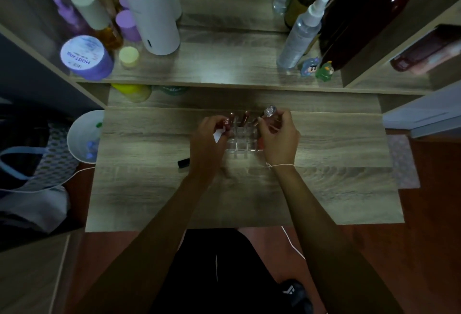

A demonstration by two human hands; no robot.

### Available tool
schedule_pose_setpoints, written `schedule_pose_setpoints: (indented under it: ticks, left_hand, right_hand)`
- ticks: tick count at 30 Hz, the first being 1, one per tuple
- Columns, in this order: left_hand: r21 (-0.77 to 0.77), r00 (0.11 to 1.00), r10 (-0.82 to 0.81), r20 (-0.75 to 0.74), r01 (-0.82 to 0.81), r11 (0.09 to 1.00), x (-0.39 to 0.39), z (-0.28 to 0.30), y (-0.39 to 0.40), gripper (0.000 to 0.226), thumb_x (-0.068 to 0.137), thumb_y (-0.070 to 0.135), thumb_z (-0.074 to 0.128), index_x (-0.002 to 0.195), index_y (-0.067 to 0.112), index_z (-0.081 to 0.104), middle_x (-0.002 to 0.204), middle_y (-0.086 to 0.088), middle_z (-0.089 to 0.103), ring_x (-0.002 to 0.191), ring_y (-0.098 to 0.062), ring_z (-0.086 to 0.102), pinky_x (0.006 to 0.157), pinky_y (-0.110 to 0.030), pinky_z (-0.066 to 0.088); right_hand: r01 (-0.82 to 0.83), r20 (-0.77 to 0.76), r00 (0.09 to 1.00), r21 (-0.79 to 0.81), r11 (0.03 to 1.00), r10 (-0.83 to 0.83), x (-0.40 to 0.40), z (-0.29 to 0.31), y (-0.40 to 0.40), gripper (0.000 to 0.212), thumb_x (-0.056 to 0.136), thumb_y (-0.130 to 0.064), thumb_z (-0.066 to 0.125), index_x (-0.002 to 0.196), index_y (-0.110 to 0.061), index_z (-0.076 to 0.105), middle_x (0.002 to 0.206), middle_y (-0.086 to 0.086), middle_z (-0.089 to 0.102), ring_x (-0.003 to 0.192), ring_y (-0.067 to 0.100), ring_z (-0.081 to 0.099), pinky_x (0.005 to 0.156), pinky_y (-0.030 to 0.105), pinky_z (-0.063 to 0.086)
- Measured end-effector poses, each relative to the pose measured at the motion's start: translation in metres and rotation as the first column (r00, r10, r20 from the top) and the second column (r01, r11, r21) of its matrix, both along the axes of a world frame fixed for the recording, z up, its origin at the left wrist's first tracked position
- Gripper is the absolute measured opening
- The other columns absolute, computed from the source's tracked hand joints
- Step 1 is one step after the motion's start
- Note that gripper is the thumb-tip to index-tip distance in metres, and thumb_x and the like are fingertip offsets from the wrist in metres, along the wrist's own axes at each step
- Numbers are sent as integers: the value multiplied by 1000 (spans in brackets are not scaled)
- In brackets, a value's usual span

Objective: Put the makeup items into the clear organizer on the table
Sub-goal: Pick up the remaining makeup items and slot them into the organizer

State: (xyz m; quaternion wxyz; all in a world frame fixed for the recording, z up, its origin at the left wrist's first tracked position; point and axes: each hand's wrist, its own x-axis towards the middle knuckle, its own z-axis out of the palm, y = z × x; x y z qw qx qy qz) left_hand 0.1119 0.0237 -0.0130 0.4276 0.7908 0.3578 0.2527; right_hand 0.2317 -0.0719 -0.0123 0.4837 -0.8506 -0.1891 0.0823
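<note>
A clear organizer with a grid of small compartments sits mid-table between my hands. Two reddish lip tubes stand upright in its far row. My left hand grips a red tube with white lettering at the organizer's left edge. My right hand holds a small item with a clear faceted cap over the organizer's right side. A black tube lies flat on the table, left of my left hand.
The wooden table runs under a raised shelf crowded with bottles, a white cylinder, a purple jar and a spray bottle. A white bin stands off the table's left edge.
</note>
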Motion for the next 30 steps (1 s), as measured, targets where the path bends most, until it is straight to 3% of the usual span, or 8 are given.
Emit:
schedule_pose_setpoints:
  ticks: [3,4,8,10,15,19,25,30]
  left_hand:
    - [23,998,-34,-58,35,999,1,-6,1,21,85,3,65,106,4,63,102,-13,66,93,-23,61,81,-30,51]
    - [18,997,-38,-68,39,999,0,-8,0,21,85,4,65,106,4,63,103,-14,66,94,-23,62,82,-30,51]
    - [-1,994,-50,-98,51,999,0,-13,-1,24,85,9,66,109,6,62,106,-12,66,98,-21,62,86,-31,51]
    - [29,989,-72,-126,76,997,2,-14,-1,24,85,10,67,109,7,62,107,-12,67,100,-22,61,88,-32,51]
    - [52,987,-73,-145,81,995,5,-15,-1,23,86,8,66,108,5,62,106,-13,67,102,-24,60,95,-52,47]
    - [48,988,-65,-139,72,996,6,-14,-2,22,86,7,65,108,5,62,106,-13,67,101,-22,60,98,-59,43]
    - [35,984,-76,-160,82,996,5,-16,-1,21,86,7,65,107,4,63,106,-14,67,101,-24,61,100,-52,45]
    - [6,965,-124,-232,129,992,3,-19,-3,19,88,7,62,107,5,63,111,-14,66,104,-22,60,93,-26,42]
  right_hand:
    - [-62,20,998,-48,997,63,1,-8,0,24,82,-16,72,101,-16,58,90,-1,69,80,8,64,73,8,45]
    - [-83,27,996,-66,994,85,1,-10,0,24,82,-15,72,101,-16,58,93,2,70,81,10,64,74,9,46]
    - [-145,10,989,-138,980,148,5,-18,1,26,79,-8,71,101,-14,59,96,5,67,88,18,65,83,35,54]
    - [-167,30,984,-182,969,175,7,-20,2,25,78,-5,71,98,-14,59,95,1,62,87,19,64,82,35,54]
    - [-176,51,980,-236,956,193,11,-24,3,25,79,-9,71,101,-13,60,100,9,64,90,21,63,80,26,46]
    - [-187,33,979,-245,951,200,13,-24,4,25,80,-11,70,103,-12,59,103,10,65,94,24,63,86,42,53]
    - [-201,31,976,-252,947,215,16,-22,6,26,80,-13,71,104,-13,59,103,9,66,97,25,62,86,46,52]
    - [-192,36,977,-256,947,208,17,-23,6,27,79,-12,71,103,-11,59,102,11,66,94,24,62,84,41,52]
